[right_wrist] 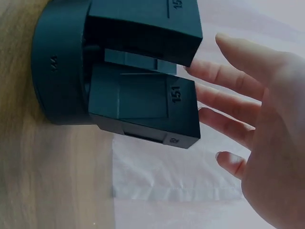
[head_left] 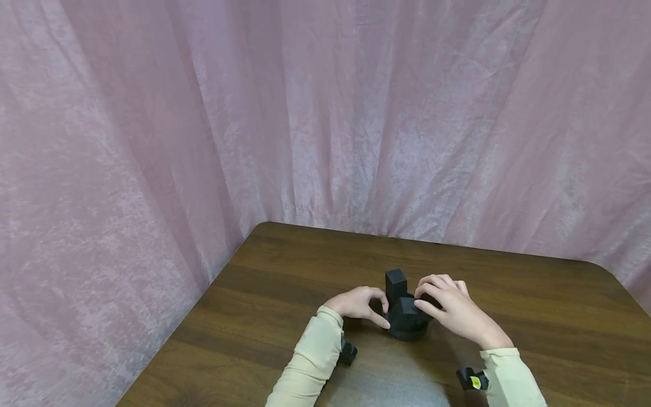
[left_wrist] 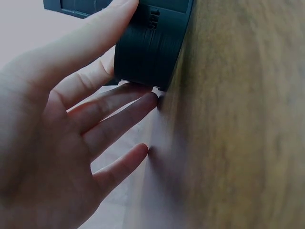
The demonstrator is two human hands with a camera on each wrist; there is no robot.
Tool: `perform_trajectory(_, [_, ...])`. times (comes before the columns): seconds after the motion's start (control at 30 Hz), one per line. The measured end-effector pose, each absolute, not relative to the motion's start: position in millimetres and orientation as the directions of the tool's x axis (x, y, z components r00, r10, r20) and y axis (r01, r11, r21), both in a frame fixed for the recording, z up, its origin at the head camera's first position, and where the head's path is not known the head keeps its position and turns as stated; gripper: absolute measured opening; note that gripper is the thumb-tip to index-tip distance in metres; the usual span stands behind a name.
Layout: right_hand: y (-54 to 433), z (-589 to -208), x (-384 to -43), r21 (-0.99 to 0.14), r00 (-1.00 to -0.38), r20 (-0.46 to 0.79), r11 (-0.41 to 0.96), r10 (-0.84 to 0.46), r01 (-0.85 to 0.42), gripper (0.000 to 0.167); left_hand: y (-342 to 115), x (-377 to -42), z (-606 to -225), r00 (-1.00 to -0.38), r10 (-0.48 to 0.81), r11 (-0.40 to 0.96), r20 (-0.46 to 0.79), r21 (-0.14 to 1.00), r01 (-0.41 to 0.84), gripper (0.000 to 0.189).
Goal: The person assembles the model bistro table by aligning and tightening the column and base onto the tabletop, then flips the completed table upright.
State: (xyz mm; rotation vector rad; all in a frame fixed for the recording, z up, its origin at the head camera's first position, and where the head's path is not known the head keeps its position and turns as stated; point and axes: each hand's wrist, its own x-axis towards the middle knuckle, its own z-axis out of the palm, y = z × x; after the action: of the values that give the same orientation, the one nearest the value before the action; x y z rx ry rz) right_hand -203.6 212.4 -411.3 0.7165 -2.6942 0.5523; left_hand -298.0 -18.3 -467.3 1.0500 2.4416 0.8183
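Note:
A black round base [right_wrist: 59, 71] with raised numbers on its side stands on the wooden table. Several black rectangular blocks [right_wrist: 143, 95] rise from it, one marked 151; in the head view a tall block [head_left: 395, 285] stands highest at the back. My left hand [head_left: 360, 303] holds the base from the left, thumb on the near side and fingers curving round behind it. From the right, my right hand [head_left: 455, 308] reaches over the block tops. Its fingertips [right_wrist: 202, 114] are right at the block ends, partly hidden behind them, while its thumb [right_wrist: 238, 50] stands apart from the blocks.
The brown wooden table [head_left: 264, 271] has rounded far corners. Pink curtains [head_left: 325, 113] hang behind it and along its left side. Small black wrist cameras [head_left: 348, 351] sit under both light sleeves.

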Motion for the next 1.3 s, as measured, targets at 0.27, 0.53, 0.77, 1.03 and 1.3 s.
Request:
perform_trajectory(0.27, [219, -409, -202, -0.273, -0.813, 0.373, 0.784, -0.448, -0.557, 0.012, -19, -299, -468, -0.664, 0.741, 0.561, -0.104, 0.639, 0.526, 0.024])
perform_trajectory(0.53, [222, -408, -202, -0.285, -0.812, 0.34, 0.771, -0.475, -0.57, 0.017, -20, -300, -469, -0.654, 0.748, 0.558, -0.112, 0.641, 0.528, 0.023])
perform_trajectory(0.77, [223, -409, -201, -0.305, -0.798, 0.347, 0.746, -0.492, -0.592, 0.027, -21, -301, -469, -0.646, 0.755, 0.56, -0.111, 0.621, 0.549, 0.023])
perform_trajectory(1.03, [219, -414, -205, -0.275, -0.781, 0.382, 0.746, -0.494, -0.606, 0.03, -21, -303, -470, -0.624, 0.777, 0.539, -0.085, 0.603, 0.589, 0.024])
perform_trajectory(1.3, [218, -416, -205, -0.234, -0.727, 0.41, 0.707, -0.551, -0.667, 0.025, -23, -303, -469, -0.598, 0.796, 0.517, -0.091, 0.615, 0.595, 0.024])
